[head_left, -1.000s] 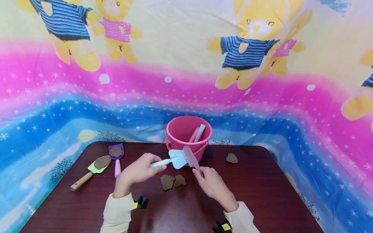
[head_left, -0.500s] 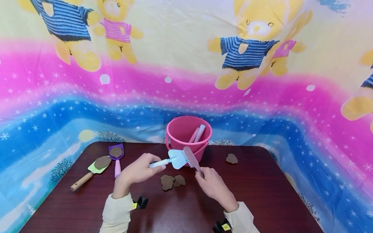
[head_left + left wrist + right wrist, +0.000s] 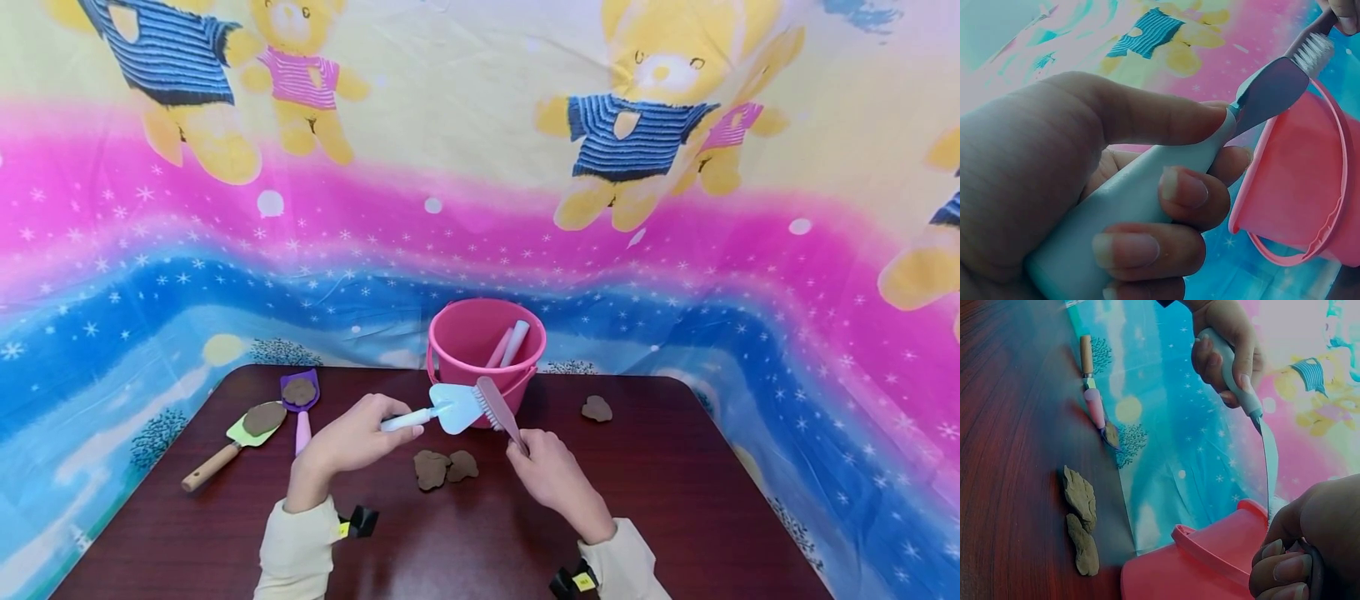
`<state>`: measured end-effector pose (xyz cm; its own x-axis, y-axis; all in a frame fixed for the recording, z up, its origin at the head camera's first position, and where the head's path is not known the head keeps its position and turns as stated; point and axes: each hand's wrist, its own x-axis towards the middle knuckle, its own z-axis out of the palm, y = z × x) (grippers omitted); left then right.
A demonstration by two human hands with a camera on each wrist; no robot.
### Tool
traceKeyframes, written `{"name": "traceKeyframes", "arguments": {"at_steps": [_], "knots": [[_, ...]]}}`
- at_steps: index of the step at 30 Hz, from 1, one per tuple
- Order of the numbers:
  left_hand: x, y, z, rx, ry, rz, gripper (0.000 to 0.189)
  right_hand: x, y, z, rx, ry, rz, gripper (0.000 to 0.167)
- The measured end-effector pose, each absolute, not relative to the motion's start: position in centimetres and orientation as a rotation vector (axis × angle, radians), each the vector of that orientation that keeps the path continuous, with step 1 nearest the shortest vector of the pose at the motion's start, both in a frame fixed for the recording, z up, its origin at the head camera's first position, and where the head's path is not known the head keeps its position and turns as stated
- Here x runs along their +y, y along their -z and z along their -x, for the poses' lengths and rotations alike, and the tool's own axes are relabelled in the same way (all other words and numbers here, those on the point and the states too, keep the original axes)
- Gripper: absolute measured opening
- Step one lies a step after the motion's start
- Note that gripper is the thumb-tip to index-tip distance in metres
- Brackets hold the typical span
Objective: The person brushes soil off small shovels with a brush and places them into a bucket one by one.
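Note:
My left hand (image 3: 360,437) grips the pale handle of a small light-blue trowel (image 3: 456,407), its fingers wrapped round it in the left wrist view. The trowel's blade points right, held above the table in front of a pink bucket (image 3: 450,354). In my right hand (image 3: 553,475) is a mauve brush (image 3: 501,410) with white bristles (image 3: 1315,55). The bristles meet the blade's far right edge. Below the blade, two brown clay-like lumps (image 3: 431,470) lie side by side on the table. Two handles, one pink and one white (image 3: 514,342), lean inside the bucket.
At the left lie a green trowel (image 3: 238,433) with a wooden handle and a purple shovel (image 3: 302,421) with a pink handle, each bearing a brown lump. Another brown lump (image 3: 597,407) rests at the right. A printed curtain (image 3: 480,208) hangs behind the dark table (image 3: 697,500).
The trowel has shifted slightly left with my left hand. The brush and my right hand have moved slightly right, so the bristles now sit nearer the blade's right edge.

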<state>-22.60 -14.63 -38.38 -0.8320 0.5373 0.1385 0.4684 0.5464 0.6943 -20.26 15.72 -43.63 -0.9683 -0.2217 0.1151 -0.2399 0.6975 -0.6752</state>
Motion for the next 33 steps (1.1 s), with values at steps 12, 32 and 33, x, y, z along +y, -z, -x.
{"name": "traceKeyframes", "arguments": {"at_steps": [12,32,33], "knots": [[-13.8,39.0,23.1,2.647,-1.132,-0.915,0.021,15.6,43.4,20.2,-2.897,-1.14,-0.375,0.03],[-11.0,40.3,23.5,2.668,-1.035,-0.928,0.018,14.0,42.7,19.0,-2.899,-1.06,-0.522,0.032],[-11.0,40.4,23.5,2.671,-1.035,-0.928,0.017,13.9,42.7,18.9,-2.897,-1.057,-0.533,0.032]]}}
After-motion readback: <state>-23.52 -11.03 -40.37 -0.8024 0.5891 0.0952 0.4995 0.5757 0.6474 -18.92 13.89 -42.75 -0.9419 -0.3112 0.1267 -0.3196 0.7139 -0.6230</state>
